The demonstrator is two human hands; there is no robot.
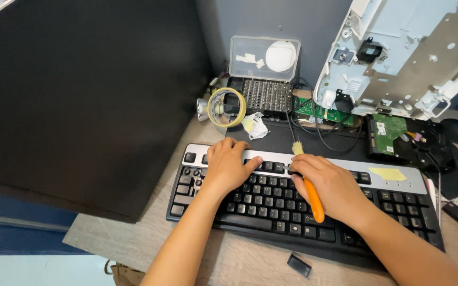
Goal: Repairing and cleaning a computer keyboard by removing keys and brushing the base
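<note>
A black and silver keyboard [398,186] lies across the wooden table. My left hand [228,165] rests flat on its upper left keys, fingers pressing down near the top row. My right hand [331,186] grips an orange-handled brush [314,200] whose pale bristles [297,148] poke out above my fingers at the keyboard's top edge. The brush handle runs back under my palm toward me.
A large black panel [80,95] fills the left. Behind the keyboard sit a tape roll [227,107], an open bit set case [264,79], a green circuit board [322,112], a hard drive [398,136] and a bare metal chassis [404,53]. A small black keycap [299,265] lies near the front edge.
</note>
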